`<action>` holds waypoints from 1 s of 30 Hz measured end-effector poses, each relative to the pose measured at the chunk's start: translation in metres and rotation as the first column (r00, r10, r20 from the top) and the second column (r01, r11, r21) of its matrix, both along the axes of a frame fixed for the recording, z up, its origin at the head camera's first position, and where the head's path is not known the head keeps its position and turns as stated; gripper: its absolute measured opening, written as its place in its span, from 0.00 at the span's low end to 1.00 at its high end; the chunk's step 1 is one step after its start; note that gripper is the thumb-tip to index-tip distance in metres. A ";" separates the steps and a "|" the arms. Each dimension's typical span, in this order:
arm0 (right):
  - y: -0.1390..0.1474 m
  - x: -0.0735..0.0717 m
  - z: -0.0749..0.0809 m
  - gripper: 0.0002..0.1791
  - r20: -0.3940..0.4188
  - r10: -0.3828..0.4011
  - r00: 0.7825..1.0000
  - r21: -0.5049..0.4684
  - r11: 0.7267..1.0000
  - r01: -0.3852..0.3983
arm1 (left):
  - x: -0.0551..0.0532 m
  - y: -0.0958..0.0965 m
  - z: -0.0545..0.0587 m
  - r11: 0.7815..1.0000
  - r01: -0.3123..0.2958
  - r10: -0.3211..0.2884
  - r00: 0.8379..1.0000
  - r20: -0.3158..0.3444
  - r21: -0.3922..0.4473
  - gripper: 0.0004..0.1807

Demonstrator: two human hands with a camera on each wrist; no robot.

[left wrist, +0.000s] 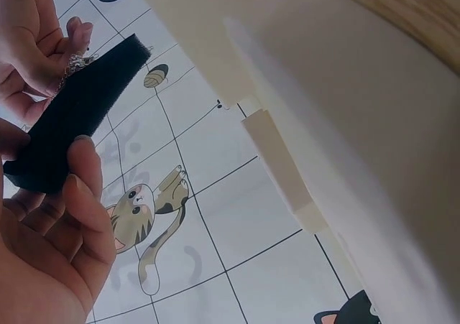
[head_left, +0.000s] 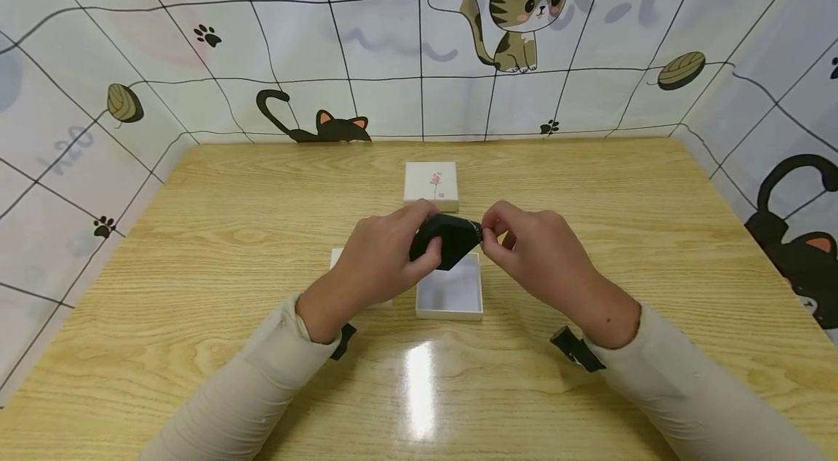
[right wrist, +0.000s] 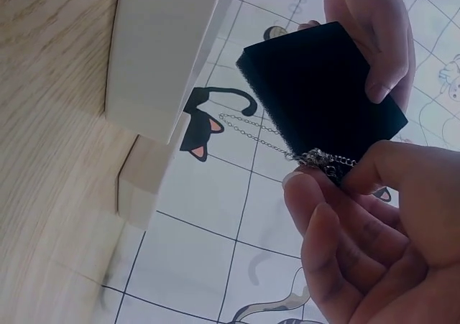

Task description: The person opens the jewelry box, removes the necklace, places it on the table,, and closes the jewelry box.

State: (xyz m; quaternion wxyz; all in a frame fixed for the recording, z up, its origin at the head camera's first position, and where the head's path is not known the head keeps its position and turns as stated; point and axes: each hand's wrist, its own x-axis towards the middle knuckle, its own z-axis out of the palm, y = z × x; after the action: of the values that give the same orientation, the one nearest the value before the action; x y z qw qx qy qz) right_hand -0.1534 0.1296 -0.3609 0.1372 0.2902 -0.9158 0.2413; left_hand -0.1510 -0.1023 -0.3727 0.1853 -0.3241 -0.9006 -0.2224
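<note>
Near the open white square box (head_left: 452,297), the left hand (head_left: 389,254) grips a black velvety block (head_left: 453,237) and the right hand (head_left: 532,249) pinches silver metal chain (right wrist: 316,157).

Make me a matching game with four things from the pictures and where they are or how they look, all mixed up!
Things
1. Black pad
2. Silver chain
3. Flower box
4. Open box

Places and states
A. On the table, beyond both hands
B. At the right hand's fingertips
C. On the table, with its pale inside showing
D. Gripped by the left hand

Right pairs: 1-D, 2-B, 3-A, 4-C
</note>
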 end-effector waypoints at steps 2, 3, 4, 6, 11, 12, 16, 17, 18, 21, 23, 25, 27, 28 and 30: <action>0.000 0.000 0.000 0.03 0.001 0.000 1.000 -0.013 1.000 0.000 | 0.000 0.000 0.000 1.000 0.003 -0.003 1.000 0.000 0.003 0.13; 0.000 0.000 0.001 0.03 0.008 -0.001 1.000 -0.024 1.000 0.001 | 0.000 0.000 0.000 1.000 0.005 -0.005 1.000 0.001 0.004 0.13; 0.000 0.000 0.001 0.03 0.015 -0.002 1.000 -0.036 0.999 0.002 | 0.000 -0.001 -0.001 1.000 0.007 -0.007 1.000 0.002 0.004 0.13; 0.000 0.001 0.002 0.03 0.032 -0.005 0.999 -0.059 0.998 0.006 | 0.000 -0.001 -0.001 1.000 0.012 -0.012 1.000 0.002 0.004 0.13; 0.000 0.001 0.004 0.02 0.063 -0.016 0.998 -0.090 0.996 0.021 | 0.000 -0.001 -0.001 1.000 0.015 -0.015 1.000 0.005 -0.017 0.14; 0.000 0.001 0.004 0.02 0.064 -0.017 0.998 -0.089 0.996 0.023 | 0.000 0.000 -0.001 1.000 0.013 -0.013 1.000 0.004 -0.023 0.14; 0.000 0.001 0.003 0.02 0.067 -0.025 0.997 -0.084 0.996 0.031 | -0.001 0.000 0.000 0.999 0.008 -0.008 1.000 0.002 -0.036 0.15; 0.000 0.001 0.003 0.02 0.069 -0.027 0.997 -0.085 0.996 0.033 | -0.001 0.001 0.000 0.999 0.006 -0.006 1.000 0.002 -0.037 0.16; 0.000 0.001 0.003 0.02 0.071 -0.028 0.997 -0.086 0.996 0.034 | -0.001 0.001 0.000 0.999 0.005 -0.005 1.000 0.002 -0.037 0.16; 0.000 0.001 0.004 0.03 0.079 -0.034 0.996 -0.091 0.995 0.041 | -0.001 0.001 0.000 0.999 0.007 -0.007 1.000 0.005 -0.037 0.18; 0.000 0.001 0.004 0.03 0.088 -0.035 0.995 -0.096 0.994 0.044 | -0.001 0.001 0.001 0.999 0.007 -0.007 1.000 0.011 -0.039 0.18; -0.001 0.001 0.005 0.03 0.094 -0.036 0.995 -0.099 0.994 0.045 | -0.001 0.001 0.001 0.999 0.010 -0.009 1.000 0.018 -0.042 0.17; -0.001 0.000 0.005 0.03 0.094 -0.033 0.995 -0.102 0.994 0.042 | -0.001 0.001 0.001 0.999 0.011 -0.010 1.000 0.023 -0.047 0.16; -0.001 0.000 0.004 0.03 0.093 -0.031 0.995 -0.103 0.994 0.040 | -0.001 0.001 0.002 0.999 0.011 -0.010 1.000 0.024 -0.048 0.16; -0.001 0.000 0.004 0.03 0.090 -0.027 0.996 -0.103 0.994 0.036 | -0.001 0.000 0.001 0.999 0.011 -0.010 1.000 0.024 -0.052 0.15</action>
State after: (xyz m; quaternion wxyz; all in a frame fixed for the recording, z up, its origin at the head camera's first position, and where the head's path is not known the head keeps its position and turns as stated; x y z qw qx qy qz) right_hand -0.1536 0.1289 -0.3566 0.1154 0.2571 -0.9116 0.2991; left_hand -0.1520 -0.1020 -0.3713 0.1646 -0.3310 -0.9066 -0.2035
